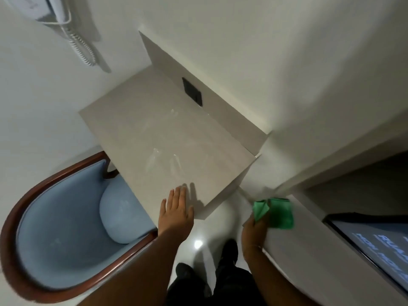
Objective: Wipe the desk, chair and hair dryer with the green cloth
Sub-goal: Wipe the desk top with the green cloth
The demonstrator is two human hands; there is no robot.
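Note:
The beige desk (pixel 167 133) fills the middle of the view, its glossy top showing faint streaks. My left hand (pixel 176 212) lies flat and open at the desk's near edge, fingers spread. To the right of the desk corner, my right hand (pixel 254 230) grips a crumpled green cloth (pixel 276 214) over a pale ledge. A blue upholstered chair (pixel 66 235) with a dark wooden frame and a round blue cushion sits at the left, tucked partly under the desk. The white hair dryer (pixel 44 9) hangs on the wall at top left, its coiled cord dangling.
A black socket plate (pixel 192 91) sits in the desk's back panel. A dark screen (pixel 375 246) with text leans at the right on a pale ledge (pixel 309 250). My legs and black shoes stand on the glossy white floor (pixel 212 226) below the desk.

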